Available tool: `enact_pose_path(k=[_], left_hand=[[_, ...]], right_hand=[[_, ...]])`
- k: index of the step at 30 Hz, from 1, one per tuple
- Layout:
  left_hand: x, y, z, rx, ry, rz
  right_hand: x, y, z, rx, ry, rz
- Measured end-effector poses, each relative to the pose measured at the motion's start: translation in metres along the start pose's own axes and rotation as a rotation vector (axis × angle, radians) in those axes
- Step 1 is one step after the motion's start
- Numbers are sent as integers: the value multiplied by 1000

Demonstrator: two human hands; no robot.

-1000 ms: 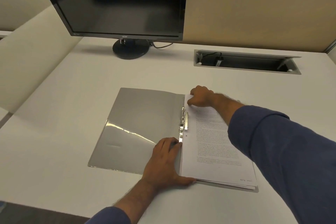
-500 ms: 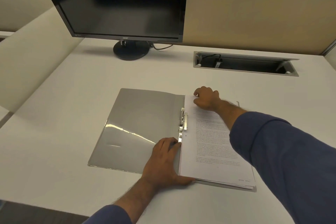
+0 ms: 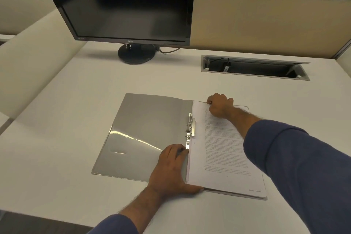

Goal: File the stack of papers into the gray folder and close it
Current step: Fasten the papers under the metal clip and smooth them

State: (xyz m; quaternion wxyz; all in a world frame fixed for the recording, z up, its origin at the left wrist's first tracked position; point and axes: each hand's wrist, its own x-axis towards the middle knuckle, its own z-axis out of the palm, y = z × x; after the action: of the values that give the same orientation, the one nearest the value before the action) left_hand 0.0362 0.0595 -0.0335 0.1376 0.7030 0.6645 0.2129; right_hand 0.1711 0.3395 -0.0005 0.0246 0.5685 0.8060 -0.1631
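Here papers (image 3: pixel 224 150) lie between both hands, in folder (image 3: pixel 144 135).

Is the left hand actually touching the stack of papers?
Touching. In the head view the left hand lies flat on the gray folder, its thumb pressed against the near edge of the stack of papers.

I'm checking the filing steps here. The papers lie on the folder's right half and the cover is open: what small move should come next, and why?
Probably square the stack of papers against the metal clip at the spine. The right hand curls on the stack's far edge, the left hand presses flat beside its near corner, and the gray folder lies open, so closing it looks premature.
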Motion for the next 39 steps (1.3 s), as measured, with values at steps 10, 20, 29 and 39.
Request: enact_pose_path(k=[10, 20, 29, 39], left_hand=[[1, 0, -3, 27, -3, 12], [1, -1, -1, 17, 5, 9], [0, 0, -1, 28, -11, -6], [0, 0, 0, 33, 6, 2]], right_hand=[[-1, 17, -14, -60, 17, 47], [-5, 31, -9, -91, 2, 93], [-11, 38, -14, -126, -2, 67], [-18, 52, -16, -210, 44, 53]])
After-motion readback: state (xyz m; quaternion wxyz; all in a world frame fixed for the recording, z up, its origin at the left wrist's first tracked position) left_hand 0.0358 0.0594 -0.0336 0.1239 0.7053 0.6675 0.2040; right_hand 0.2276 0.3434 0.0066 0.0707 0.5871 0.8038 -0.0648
